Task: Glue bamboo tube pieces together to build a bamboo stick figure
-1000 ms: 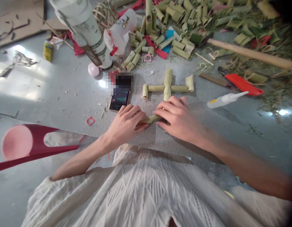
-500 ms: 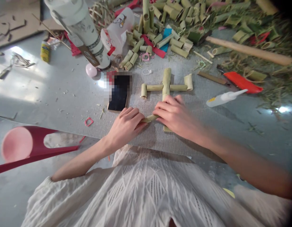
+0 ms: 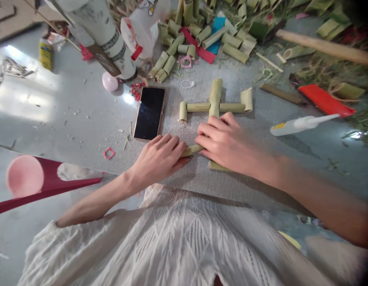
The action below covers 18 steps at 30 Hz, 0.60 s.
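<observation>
Left hand [image 3: 161, 157]: gripped the left end of the bamboo stick, curled over from above; probably steadied that end against rolling.
Bamboo stick [image 3: 192, 150]: spanned between both hands at a slant, close to the near edge of the counter [image 3: 91, 137]; likely held two-ended because slim and round. Couldn't tell if touching the surface.
Right hand [image 3: 221, 141]: closed on the stick's right end, above the lower part of the bamboo upright; couldn't tell if pressing on it.
Bamboo upright [image 3: 215, 93]: lay flat, poked out past both sides of the right hand; presumably laid down for full support.
Crossbar [image 3: 232, 107]: met the upright left and right, carried a short tube at each tip.
Phone [image 3: 150, 113]: lay dark-screened beyond the left hand, probably parked within sight.
Nozzle bottle [image 3: 291, 126]: lay on its side, right of the right hand, likely kept in reach.
Bamboo offcuts [image 3: 236, 53]: heaped farther back, probably pushed off for elbow room.
</observation>
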{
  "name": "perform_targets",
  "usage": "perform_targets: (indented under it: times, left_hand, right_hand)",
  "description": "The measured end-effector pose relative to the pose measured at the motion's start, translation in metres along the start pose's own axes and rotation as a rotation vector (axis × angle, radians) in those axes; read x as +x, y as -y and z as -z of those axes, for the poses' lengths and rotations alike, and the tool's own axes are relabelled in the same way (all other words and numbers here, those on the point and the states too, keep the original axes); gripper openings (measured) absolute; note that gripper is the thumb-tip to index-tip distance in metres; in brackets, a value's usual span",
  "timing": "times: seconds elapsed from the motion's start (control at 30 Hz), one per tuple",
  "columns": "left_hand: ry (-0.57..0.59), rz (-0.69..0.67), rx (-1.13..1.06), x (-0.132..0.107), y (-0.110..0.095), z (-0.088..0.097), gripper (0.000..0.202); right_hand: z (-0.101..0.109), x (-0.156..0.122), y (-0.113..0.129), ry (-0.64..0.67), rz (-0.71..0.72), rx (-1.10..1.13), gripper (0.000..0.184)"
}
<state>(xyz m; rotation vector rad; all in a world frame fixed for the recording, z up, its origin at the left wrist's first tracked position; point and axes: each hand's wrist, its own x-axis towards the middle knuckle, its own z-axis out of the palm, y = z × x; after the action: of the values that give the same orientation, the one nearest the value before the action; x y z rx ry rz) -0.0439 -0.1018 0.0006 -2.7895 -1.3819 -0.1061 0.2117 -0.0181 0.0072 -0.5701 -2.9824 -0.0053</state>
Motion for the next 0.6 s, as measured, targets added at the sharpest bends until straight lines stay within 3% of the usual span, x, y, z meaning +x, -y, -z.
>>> perform_targets:
  times: [0.23, 0.4, 0.6]
  left_hand:
    - [-0.027, 0.062, -0.049, 0.001, 0.002, 0.000, 0.033]
    - [-0.034, 0.074, -0.205, -0.001, 0.006, -0.005, 0.030]
    - [-0.027, 0.058, -0.196, 0.000, 0.008, -0.010, 0.029]
  right_hand:
    - [-0.007, -0.002, -0.004, -0.051, -0.008, 0.115, 0.024]
    - [-0.015, -0.006, -0.006, -0.067, -0.040, 0.216, 0.024]
    - [-0.017, -0.006, -0.008, -0.061, -0.022, 0.227, 0.025]
